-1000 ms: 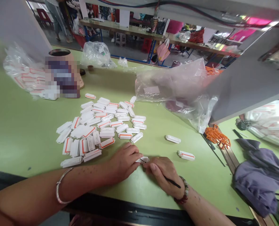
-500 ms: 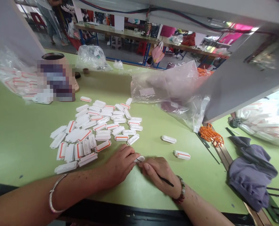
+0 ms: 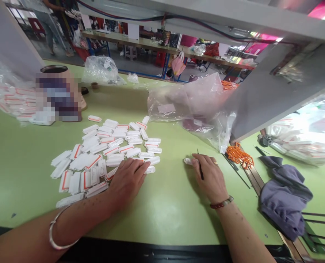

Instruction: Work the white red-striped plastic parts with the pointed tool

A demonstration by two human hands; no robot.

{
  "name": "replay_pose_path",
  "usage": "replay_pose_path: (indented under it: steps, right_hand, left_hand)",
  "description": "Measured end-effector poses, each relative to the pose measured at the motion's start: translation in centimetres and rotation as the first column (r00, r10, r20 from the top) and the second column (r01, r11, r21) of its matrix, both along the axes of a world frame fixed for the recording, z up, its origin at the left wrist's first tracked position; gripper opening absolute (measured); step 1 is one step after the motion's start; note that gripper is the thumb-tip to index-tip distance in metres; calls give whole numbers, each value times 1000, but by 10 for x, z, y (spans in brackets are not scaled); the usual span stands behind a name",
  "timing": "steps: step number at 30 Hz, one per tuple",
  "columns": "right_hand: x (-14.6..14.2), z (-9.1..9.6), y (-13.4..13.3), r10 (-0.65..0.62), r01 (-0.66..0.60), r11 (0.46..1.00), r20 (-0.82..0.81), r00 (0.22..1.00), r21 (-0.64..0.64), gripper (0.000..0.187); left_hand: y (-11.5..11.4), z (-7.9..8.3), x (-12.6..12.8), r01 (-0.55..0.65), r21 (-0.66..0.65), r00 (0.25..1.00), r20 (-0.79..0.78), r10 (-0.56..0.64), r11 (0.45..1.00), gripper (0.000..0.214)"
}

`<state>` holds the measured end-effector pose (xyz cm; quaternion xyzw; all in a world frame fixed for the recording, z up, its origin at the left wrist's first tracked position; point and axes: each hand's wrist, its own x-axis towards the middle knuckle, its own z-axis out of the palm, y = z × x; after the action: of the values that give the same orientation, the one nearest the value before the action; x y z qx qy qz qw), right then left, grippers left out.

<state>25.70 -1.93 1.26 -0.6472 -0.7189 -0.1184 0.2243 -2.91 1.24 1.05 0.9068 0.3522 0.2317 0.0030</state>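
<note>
Left beyond my half-curled left hand (image 3: 129, 179), a clear bag (image 3: 4, 77) holds orange-striped white pieces (image 3: 21, 99). That hand touches a white piece (image 3: 151, 170), grip unclear; my right hand (image 3: 211, 177) clasps a black tool (image 3: 202, 174) over another piece (image 3: 188, 161).

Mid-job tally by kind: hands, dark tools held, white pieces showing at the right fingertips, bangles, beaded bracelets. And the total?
Hands: 2, left hand and right hand
Dark tool: 1
White piece: 1
Bangle: 1
Beaded bracelet: 1
Total: 6
</note>
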Motion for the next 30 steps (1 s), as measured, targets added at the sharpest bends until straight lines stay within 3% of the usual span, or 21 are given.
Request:
replay_pose_path:
  steps: [5,9,12,18,21,27,30]
  right_hand:
    - [-19,-9,-2,65,-73,990,-65,996,-119,30]
    - [-39,-2,-12,327,-336,941,-176,929,-24,22]
    - [-54,3,-20,454,-453,889,-260,852,68,20]
    - [-73,4,-29,550,-566,820,-397,735,88,22]
    - [-71,6,-28,550,-575,812,-456,700,97,25]
    - [-56,4,-19,396,-396,918,-187,899,38,22]
    - [-55,-1,-17,373,-375,927,-116,921,-3,27]
  left_hand:
    - [-4,5,2,55,55,996,73,-59,997,28]
    - [-13,9,4,186,78,967,162,-197,979,27]
    - [-18,9,5,204,78,965,152,-214,976,30]
    - [-22,4,10,236,85,965,93,-244,968,33]
    - [-23,3,11,222,45,971,85,-225,974,33]
    - [-21,4,9,221,-37,975,16,-220,975,21]
    - [-19,5,9,211,-96,976,-37,-216,973,19]
